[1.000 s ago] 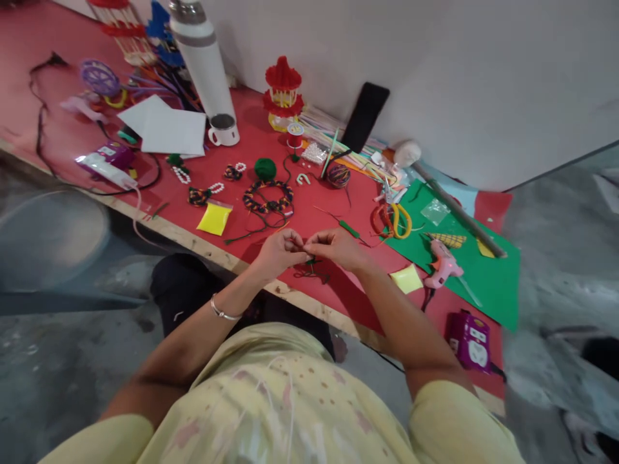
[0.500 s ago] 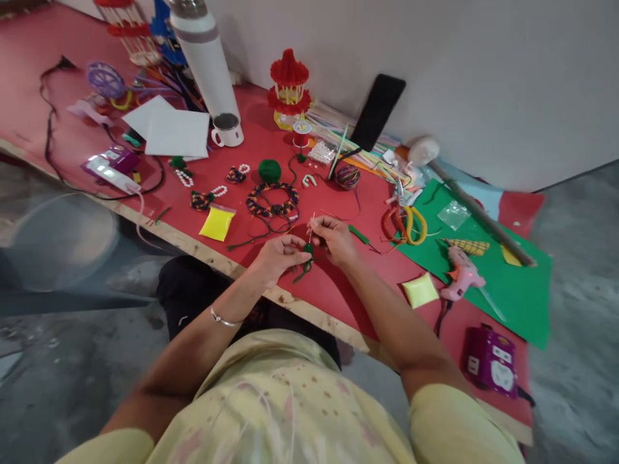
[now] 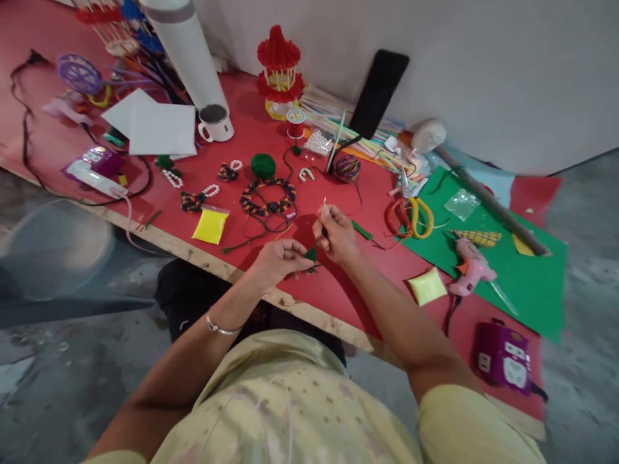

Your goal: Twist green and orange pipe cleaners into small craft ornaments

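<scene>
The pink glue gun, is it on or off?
The glue gun looks on: a small red light glows on its body. Whether it's hot, I can't tell.

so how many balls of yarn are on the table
2: the green ball sits just beyond the braided ring, and the multicoloured ball lies farther right, near the bag of white beads. Others may be hidden.

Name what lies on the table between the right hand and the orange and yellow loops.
A thin green-handled tool lies on the red table between the right hand and the orange and yellow loops, as the head view shows.
</scene>
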A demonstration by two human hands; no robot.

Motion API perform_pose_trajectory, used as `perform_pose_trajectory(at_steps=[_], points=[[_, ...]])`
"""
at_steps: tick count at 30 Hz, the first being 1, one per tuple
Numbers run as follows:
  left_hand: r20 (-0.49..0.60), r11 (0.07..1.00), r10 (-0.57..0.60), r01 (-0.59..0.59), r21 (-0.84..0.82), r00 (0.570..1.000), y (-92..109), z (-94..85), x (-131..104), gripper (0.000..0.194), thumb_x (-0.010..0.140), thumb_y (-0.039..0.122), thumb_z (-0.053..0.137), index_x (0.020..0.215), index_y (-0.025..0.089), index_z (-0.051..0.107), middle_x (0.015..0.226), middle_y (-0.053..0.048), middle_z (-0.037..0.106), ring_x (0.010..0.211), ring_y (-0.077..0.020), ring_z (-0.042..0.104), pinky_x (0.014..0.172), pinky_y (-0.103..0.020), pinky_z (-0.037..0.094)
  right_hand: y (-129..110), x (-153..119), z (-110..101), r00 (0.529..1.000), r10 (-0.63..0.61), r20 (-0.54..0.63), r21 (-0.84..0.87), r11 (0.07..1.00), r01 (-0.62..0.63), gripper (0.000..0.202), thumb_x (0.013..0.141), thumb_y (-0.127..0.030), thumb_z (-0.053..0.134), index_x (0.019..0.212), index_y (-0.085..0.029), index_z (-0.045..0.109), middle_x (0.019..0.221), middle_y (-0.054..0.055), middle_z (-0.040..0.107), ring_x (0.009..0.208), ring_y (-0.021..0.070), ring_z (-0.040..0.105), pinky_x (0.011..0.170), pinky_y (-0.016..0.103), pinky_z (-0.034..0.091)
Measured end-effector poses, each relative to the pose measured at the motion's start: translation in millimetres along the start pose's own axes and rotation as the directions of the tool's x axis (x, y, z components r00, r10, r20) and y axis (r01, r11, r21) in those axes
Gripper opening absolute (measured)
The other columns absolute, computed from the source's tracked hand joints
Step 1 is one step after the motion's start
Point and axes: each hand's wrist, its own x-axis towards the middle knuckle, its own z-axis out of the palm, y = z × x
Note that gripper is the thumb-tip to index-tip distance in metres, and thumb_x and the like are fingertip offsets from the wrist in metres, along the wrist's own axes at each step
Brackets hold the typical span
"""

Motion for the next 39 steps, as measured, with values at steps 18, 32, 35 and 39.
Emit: perform_pose_trajectory(at_steps=[18, 32, 35, 39], points=[[0.030, 0.999, -0.031, 0.031, 0.028, 0.999, 5.6, 0.3, -1.0, 0.033, 0.062, 0.026, 0.086, 0.079, 0.014, 0.061, 0.061, -0.004, 0.072, 0.043, -0.0082, 0.056, 0.041, -0.018, 0.038, -5.7, 7.4, -11.2, 0.990, 0.019, 0.142, 0.255, 0.965, -0.055, 0.026, 0.091, -0.045, 0.067, 0.096, -0.022, 0.055, 0.054, -0.010, 0.058, 0.030, 0.0007, 0.027, 0.031, 0.013, 0.018], [-0.039, 0.999, 0.003, -0.004, -0.044, 0.999, -4.9, -1.8, -2.4, 0.040, 0.063, 0.023, 0.085, 0.096, 0.011, 0.066, 0.082, -0.010, 0.076, 0.066, -0.0181, 0.072, 0.044, -0.021, 0.051, -5.7, 10.5, -18.2, 0.984, 0.011, 0.176, 0.300, 0.952, -0.064, 0.019, 0.094, -0.038, 0.064, 0.099, -0.021, 0.057, 0.065, -0.006, 0.068, 0.031, -0.0002, 0.028, 0.030, 0.011, 0.020], [-0.046, 1.000, -0.024, 0.024, -0.014, 0.999, -1.7, -0.5, -1.5, 0.039, 0.067, 0.024, 0.083, 0.099, 0.011, 0.065, 0.076, -0.006, 0.073, 0.061, -0.0175, 0.071, 0.041, -0.022, 0.050, -6.5, 9.5, -17.6, 0.984, 0.023, 0.179, 0.304, 0.950, -0.077, 0.018, 0.093, -0.037, 0.065, 0.099, -0.022, 0.058, 0.062, -0.008, 0.066, 0.031, -0.0003, 0.026, 0.031, 0.011, 0.020], [-0.113, 0.978, 0.037, -0.013, 0.206, 0.993, -4.7, 8.9, 6.2, 0.039, 0.071, 0.029, 0.082, 0.101, 0.014, 0.064, 0.056, 0.005, 0.058, 0.039, -0.0127, 0.058, 0.031, -0.019, 0.037, -7.5, 8.3, -17.2, 0.981, 0.029, 0.192, 0.280, 0.956, -0.083, 0.020, 0.094, -0.041, 0.064, 0.100, -0.023, 0.058, 0.060, -0.009, 0.064, 0.031, 0.0004, 0.024, 0.031, 0.012, 0.019]])
